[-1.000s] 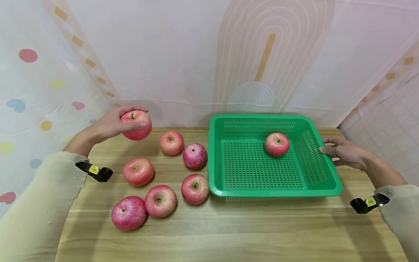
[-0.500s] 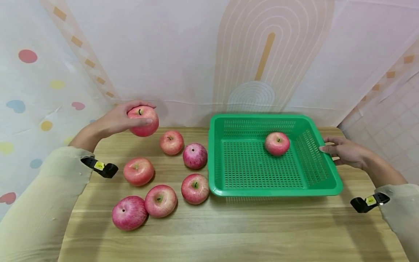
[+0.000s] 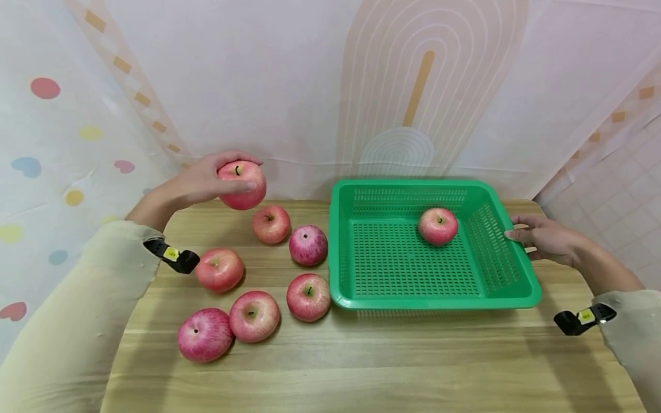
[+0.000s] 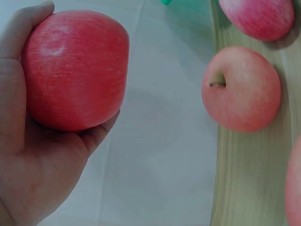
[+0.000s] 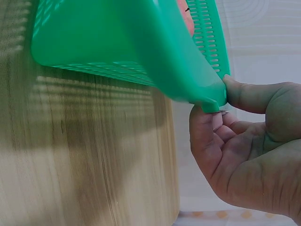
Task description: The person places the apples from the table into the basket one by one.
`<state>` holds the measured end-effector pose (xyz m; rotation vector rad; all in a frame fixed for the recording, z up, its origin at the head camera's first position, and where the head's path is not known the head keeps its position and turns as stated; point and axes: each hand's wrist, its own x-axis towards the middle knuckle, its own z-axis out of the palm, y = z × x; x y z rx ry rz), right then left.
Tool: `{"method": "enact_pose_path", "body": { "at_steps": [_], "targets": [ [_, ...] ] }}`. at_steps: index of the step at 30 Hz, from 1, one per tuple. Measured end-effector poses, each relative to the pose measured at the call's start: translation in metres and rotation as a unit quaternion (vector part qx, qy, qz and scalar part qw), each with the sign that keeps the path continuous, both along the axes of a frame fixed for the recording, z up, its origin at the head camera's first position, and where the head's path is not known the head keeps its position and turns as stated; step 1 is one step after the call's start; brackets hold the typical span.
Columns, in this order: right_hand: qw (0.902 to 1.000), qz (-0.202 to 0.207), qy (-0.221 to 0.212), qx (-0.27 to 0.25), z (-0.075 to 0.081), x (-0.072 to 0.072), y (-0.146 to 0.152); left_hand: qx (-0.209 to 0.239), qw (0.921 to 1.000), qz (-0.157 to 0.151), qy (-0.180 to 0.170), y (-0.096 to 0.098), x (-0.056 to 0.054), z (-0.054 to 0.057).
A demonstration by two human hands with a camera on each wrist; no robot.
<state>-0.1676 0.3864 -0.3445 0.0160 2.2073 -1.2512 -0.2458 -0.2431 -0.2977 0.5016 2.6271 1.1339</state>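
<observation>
My left hand grips a red apple in the air over the table's back left edge. In the left wrist view, thumb and fingers wrap round this apple. At the right, my right hand pinches the rim of a green plastic basket; the right wrist view shows the thumb above the rim and curled fingers under it. One apple sits inside the basket, toward its right. Just below the held apple lies a paler apple on the table.
Left of the basket, several more apples lie on the wooden table: a purplish one and a red one close to its wall, others farther left. A patterned cloth hangs behind the table's back edge.
My left hand has carried the held apple to the right and slightly upward in the head view. The right hand, the basket and the other apples stay in place.
</observation>
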Motion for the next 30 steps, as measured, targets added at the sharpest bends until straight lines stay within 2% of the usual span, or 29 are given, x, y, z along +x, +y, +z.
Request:
{"method": "enact_pose_path", "body": {
  "at_steps": [12,30],
  "targets": [
    [1.0000,-0.001,0.000,-0.001,0.000,-0.001,0.000,0.032,0.9988,-0.036,-0.004,0.033,-0.007,0.008],
    [1.0000,-0.005,-0.002,-0.004,0.000,-0.001,0.000,0.060,0.9961,-0.063,-0.014,0.063,-0.022,0.007]
  ]
}}
